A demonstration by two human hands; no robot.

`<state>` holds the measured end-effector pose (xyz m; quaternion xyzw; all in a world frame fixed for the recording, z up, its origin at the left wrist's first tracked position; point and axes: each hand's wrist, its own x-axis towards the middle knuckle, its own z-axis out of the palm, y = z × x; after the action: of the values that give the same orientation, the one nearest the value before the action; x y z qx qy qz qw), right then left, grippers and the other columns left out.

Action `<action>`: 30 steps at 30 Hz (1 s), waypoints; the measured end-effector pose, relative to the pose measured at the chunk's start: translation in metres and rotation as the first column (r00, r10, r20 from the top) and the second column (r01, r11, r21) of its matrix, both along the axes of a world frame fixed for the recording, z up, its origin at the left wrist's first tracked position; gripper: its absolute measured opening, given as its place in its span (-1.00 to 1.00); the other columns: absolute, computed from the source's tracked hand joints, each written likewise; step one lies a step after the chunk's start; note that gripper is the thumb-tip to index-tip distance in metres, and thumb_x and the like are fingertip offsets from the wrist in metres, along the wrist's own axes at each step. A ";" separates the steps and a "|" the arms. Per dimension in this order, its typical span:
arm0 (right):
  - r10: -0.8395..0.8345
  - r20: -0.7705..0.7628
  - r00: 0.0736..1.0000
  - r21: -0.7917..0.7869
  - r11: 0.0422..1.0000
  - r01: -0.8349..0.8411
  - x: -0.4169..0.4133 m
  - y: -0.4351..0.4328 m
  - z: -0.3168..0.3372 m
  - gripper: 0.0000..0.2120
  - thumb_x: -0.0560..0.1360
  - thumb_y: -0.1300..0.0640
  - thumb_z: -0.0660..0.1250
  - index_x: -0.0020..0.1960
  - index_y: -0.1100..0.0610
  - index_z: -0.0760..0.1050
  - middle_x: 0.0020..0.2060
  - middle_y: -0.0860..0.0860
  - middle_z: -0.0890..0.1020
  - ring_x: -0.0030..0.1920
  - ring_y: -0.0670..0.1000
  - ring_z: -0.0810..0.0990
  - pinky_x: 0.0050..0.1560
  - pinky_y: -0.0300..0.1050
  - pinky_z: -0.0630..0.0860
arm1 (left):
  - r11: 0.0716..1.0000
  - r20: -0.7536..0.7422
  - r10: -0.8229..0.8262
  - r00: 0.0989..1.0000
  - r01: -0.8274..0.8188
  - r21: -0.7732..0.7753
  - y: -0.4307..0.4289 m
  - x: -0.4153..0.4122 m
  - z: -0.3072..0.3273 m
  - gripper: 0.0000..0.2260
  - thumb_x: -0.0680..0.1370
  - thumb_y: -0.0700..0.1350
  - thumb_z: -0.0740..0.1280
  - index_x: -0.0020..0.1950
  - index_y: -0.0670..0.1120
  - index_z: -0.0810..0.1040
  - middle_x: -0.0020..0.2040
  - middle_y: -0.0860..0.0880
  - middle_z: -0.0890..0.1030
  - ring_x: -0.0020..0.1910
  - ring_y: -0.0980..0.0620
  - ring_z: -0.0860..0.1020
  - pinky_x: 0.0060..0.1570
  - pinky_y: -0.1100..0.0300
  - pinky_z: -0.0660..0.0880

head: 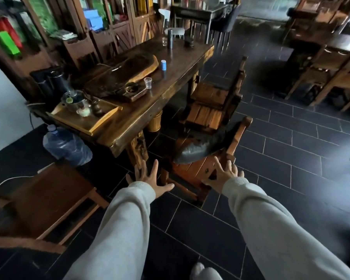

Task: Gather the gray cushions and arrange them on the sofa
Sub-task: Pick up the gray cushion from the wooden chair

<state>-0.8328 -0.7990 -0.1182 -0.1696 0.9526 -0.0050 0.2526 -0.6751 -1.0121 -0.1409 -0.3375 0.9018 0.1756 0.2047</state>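
Your left hand (148,179) and right hand (223,174), both spread and empty, near the cushion (202,145); grabbing one-sided may drag it off the chair (200,168).

Both arms reach forward and slightly downward, nearly straight, each covered to the wrist in a loose light gray sleeve (117,229). The left hand (148,179) is held palm down with its fingers (155,165) spread wide and the thumb stretched out to the side. The right hand (223,174) matches it, palm down, fingers fanned apart, thumb angled inward. Neither hand holds anything. The two hands are level and well apart.
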 end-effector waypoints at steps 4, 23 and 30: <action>0.004 0.019 1.000 0.018 1.000 -0.005 -0.059 -0.023 -0.017 -0.03 0.48 -0.43 0.26 0.66 -0.23 -0.26 0.67 0.14 -0.15 0.66 0.20 -0.15 0.59 0.27 -0.10 | 0.999 0.013 -0.006 1.000 0.005 0.037 -0.018 -0.059 -0.022 0.03 0.42 0.53 0.22 0.63 0.20 -0.35 0.65 -0.10 -0.36 0.62 -0.18 -0.34 0.52 -0.33 -0.22; 0.298 0.073 0.952 0.287 0.908 -0.307 -0.481 -0.080 -0.148 -0.02 0.49 -0.25 0.41 0.69 -0.06 -0.09 0.65 0.27 -0.15 0.64 0.29 -0.16 0.62 0.18 -0.10 | 0.941 0.288 0.090 0.953 -0.176 0.288 -0.020 -0.371 -0.141 -0.06 0.54 0.11 0.44 0.66 0.18 -0.19 0.69 -0.05 -0.20 0.65 -0.18 -0.16 0.56 -0.20 0.09; 0.314 0.143 0.939 0.397 0.851 -0.345 -0.533 -0.097 -0.199 0.13 0.46 -0.25 0.47 0.66 -0.08 -0.30 0.62 0.34 -0.19 0.61 0.42 -0.14 0.55 0.36 -0.07 | 0.935 0.427 0.131 0.895 -0.254 0.247 -0.012 -0.403 -0.184 -0.04 0.53 0.06 0.47 0.66 0.18 -0.18 0.69 -0.03 -0.19 0.66 -0.18 -0.15 0.57 -0.23 0.00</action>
<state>-1.3655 -0.8962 -0.3176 -0.2721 0.8784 0.2352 0.3147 -1.0784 -1.0243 -0.3253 -0.4204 0.7649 0.2549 0.4161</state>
